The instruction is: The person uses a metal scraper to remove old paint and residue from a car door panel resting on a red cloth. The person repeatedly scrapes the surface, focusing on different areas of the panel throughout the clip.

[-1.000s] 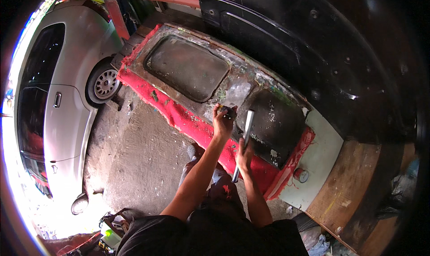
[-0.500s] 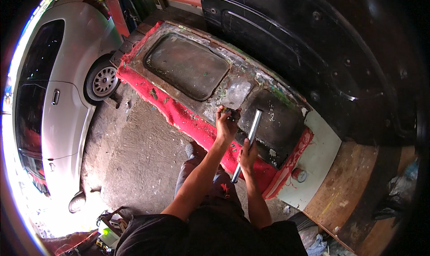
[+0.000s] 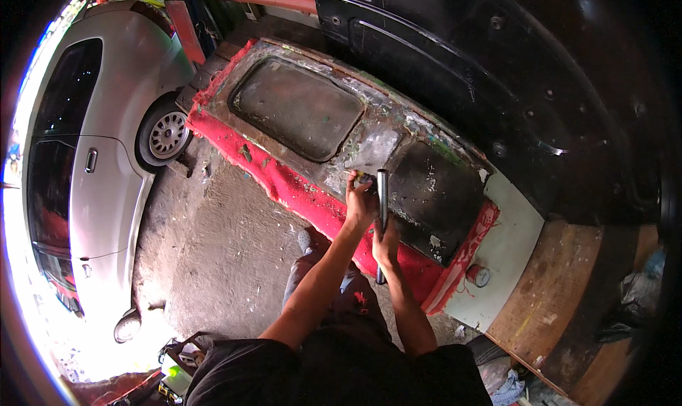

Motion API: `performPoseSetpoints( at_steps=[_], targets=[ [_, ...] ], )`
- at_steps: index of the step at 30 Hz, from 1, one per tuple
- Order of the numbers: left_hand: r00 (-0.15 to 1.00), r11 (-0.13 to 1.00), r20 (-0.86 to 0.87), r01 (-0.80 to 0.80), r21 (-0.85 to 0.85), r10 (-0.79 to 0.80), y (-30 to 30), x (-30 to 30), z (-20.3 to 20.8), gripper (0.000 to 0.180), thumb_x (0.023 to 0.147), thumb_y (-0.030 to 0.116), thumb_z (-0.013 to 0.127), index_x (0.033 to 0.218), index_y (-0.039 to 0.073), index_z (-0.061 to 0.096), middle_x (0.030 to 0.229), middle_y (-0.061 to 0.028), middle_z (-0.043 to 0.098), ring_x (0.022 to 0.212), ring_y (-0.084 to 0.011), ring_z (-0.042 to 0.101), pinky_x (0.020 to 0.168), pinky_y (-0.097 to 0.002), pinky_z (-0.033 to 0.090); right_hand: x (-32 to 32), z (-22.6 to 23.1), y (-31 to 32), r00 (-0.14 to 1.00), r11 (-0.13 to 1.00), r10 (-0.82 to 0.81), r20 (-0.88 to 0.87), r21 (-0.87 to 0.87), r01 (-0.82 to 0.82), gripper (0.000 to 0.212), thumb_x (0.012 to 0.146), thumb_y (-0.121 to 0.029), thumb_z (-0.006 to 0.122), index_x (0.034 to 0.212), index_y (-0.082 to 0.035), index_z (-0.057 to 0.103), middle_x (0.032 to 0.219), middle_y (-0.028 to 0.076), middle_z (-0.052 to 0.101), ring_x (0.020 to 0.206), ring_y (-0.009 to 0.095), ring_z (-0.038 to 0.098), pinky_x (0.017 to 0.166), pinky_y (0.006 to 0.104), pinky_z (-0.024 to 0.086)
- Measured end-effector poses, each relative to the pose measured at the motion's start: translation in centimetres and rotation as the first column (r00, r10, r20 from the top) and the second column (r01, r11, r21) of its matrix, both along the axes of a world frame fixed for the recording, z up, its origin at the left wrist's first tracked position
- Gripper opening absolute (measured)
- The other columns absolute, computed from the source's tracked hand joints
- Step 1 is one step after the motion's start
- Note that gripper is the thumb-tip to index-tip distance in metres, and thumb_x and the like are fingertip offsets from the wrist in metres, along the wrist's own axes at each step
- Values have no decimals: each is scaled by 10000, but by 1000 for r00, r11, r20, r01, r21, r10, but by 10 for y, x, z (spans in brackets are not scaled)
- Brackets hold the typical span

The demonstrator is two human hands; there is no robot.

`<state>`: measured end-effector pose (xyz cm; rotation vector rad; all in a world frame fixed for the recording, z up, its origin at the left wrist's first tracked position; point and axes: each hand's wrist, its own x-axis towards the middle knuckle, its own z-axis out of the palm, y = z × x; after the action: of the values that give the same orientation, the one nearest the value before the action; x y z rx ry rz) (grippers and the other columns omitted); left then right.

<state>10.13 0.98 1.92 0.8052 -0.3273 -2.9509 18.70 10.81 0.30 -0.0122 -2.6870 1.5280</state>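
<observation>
A shiny metal tube (image 3: 383, 193) stands nearly upright in the picture, with my right hand (image 3: 386, 245) wrapped round its lower middle. To its left my left hand (image 3: 361, 204) is closed on a small dark thing with a bit of yellow, mostly covered by the fingers; its kind I cannot make out. The tube's upper part is right beside this hand; whether they touch I cannot tell. Under both hands lies a worn vehicle door panel (image 3: 376, 147), with dark recesses and patchy, flaking paint. It rests on a red cloth (image 3: 245, 159) sprinkled with paint chips.
A pale board (image 3: 508, 228) holds a small round can (image 3: 477, 275) right of the door panel. Behind stands a large black vehicle panel (image 3: 455, 58). A silver car (image 3: 106, 171) is parked at the left on the rough concrete floor (image 3: 220, 250). Brown boards (image 3: 543, 306) lie at lower right.
The tube has swung from a slant to nearly upright, its top moving left toward my left hand. My right hand has shifted slightly left; my left hand has stayed nearly in place.
</observation>
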Motion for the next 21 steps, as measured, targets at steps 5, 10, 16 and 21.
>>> performPoseSetpoints(
  at_steps=[5, 10, 16, 21],
  targets=[
    [993, 989, -61, -91, 115, 98, -3, -1, 7, 552, 842, -88, 462, 1307, 179, 327, 1324, -267, 384, 1199, -472, 494, 1032, -528, 413, 0, 24, 24, 953, 907, -246, 175, -305, 290, 338, 993, -317, 492, 959, 18, 522, 649, 115, 545, 491, 223, 547, 437, 331, 413],
    [985, 976, -116, -101, 194, 125, -6, -4, 4, 469, 843, -98, 453, 1228, 153, 359, 1324, -256, 382, 1195, -484, 492, 1037, -550, 405, 4, 37, 10, 888, 709, -424, 176, -545, 447, 329, 1000, -318, 472, 907, -4, 504, 583, 70, 509, 448, 167, 501, 395, 311, 377],
    [990, 973, -87, -94, 210, 114, -13, -11, 9, 450, 840, -129, 437, 1188, 152, 391, 1254, -224, 461, 1219, -489, 462, 1041, -564, 408, -2, -5, 26, 989, 989, -139, 56, 62, 135, 408, 977, -375, 497, 983, 32, 527, 806, 244, 602, 743, 448, 571, 696, 486, 443],
    [984, 972, -78, -142, 186, 159, -5, -10, 12, 512, 832, -127, 459, 1250, 153, 363, 1260, -219, 458, 1208, -491, 468, 1058, -578, 390, -1, 47, 25, 921, 749, -366, 133, -545, 376, 303, 993, -324, 488, 908, -33, 483, 572, 13, 456, 385, 75, 415, 328, 225, 321]
  ],
)
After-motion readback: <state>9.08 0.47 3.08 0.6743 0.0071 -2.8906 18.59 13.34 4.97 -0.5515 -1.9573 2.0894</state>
